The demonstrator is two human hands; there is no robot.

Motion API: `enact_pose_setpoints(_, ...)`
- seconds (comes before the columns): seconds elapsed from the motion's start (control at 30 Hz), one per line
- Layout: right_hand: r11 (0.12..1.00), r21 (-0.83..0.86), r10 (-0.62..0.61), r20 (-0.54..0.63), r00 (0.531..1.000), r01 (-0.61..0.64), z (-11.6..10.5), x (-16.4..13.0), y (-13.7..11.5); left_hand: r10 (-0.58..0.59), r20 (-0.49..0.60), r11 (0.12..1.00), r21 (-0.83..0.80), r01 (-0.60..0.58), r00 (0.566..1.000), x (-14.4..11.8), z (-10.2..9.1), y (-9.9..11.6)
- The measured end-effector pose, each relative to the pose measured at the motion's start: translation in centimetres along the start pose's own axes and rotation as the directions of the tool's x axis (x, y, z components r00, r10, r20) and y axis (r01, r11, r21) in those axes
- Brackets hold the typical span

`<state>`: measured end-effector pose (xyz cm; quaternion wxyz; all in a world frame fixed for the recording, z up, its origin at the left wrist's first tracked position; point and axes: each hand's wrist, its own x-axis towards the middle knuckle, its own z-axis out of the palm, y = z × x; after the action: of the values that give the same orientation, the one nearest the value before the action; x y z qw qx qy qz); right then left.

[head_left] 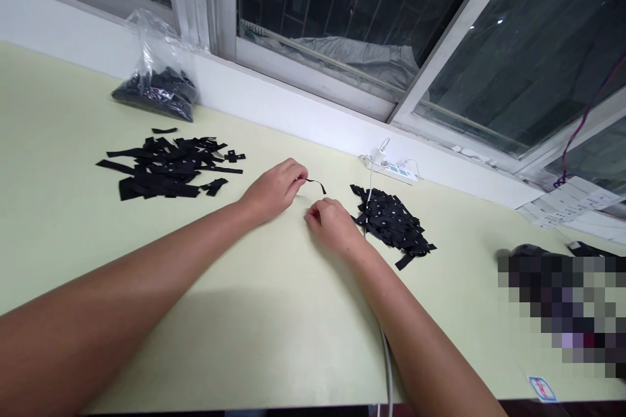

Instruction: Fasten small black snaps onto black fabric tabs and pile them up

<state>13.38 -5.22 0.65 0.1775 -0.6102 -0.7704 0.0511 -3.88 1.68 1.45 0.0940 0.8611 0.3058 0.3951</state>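
My left hand (pixel 274 190) pinches one end of a narrow black fabric strip (pixel 317 183) above the table. The strip's free end curves to the right, toward my right hand (pixel 334 225). That hand is closed with its fingers curled together just below the strip; whatever lies between its fingertips is hidden. To the left of my left hand lies a loose pile of black fabric strips (pixel 169 171). Beside my right hand is a second, denser pile of black fabric strips (pixel 391 220), several with small white marks.
A clear plastic bag (pixel 159 88) of black pieces stands at the back left. A white power strip (pixel 398 171) lies by the wall. Its white cable (pixel 370 186) crosses the right pile. Papers (pixel 570 201) and a pixelated dark shape (pixel 557 293) are on the right.
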Motion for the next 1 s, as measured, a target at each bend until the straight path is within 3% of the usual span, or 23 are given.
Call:
enact_pose_setpoints(0.27,0.995,-0.101,-0.028,-0.016,0.999,0.026,-0.5,-1.6,-0.7,-0.002,0.021,1.0,0.001,0.002,1.0,-0.1,0.3,-0.1)
enact_pose_setpoints(0.37,0.998,-0.004,-0.058,-0.221,0.974,0.059,-2.1,-1.9,-0.6,0.005,0.032,1.0,0.006,-0.005,0.999,-0.1,0.3,-0.1)
enact_pose_setpoints(0.43,0.996,0.077,-0.014,-0.416,0.909,0.051,-3.3,-2.0,-0.1,0.057,0.067,0.998,0.006,-0.058,0.996,-0.1,0.4,0.3)
enact_pose_setpoints(0.5,0.986,0.161,0.053,-0.517,0.854,0.036,-3.9,-1.9,0.7,0.152,0.12,0.988,-0.005,-0.152,0.981,-0.2,0.6,0.8)
enact_pose_setpoints(0.57,0.967,0.254,0.102,-0.496,0.863,0.032,-3.9,-1.8,1.3,0.244,0.159,0.97,-0.023,-0.243,0.957,-0.4,0.8,1.5)
enact_pose_setpoints(0.67,0.933,0.356,0.096,-0.374,0.922,0.047,-3.0,-1.5,1.7,0.303,0.166,0.953,-0.048,-0.299,0.939,-0.6,1.2,2.1)
enact_pose_setpoints(0.77,0.921,0.38,0.047,-0.321,0.946,0.083,-2.3,-1.4,1.6,0.303,0.157,0.953,-0.072,-0.295,0.94,-0.6,1.3,2.2)
enact_pose_setpoints(1.0,0.909,0.404,0.032,-0.31,0.95,0.101,-2.5,-1.6,1.5,0.275,0.161,0.959,-0.115,-0.259,0.948,-0.7,1.6,1.7)
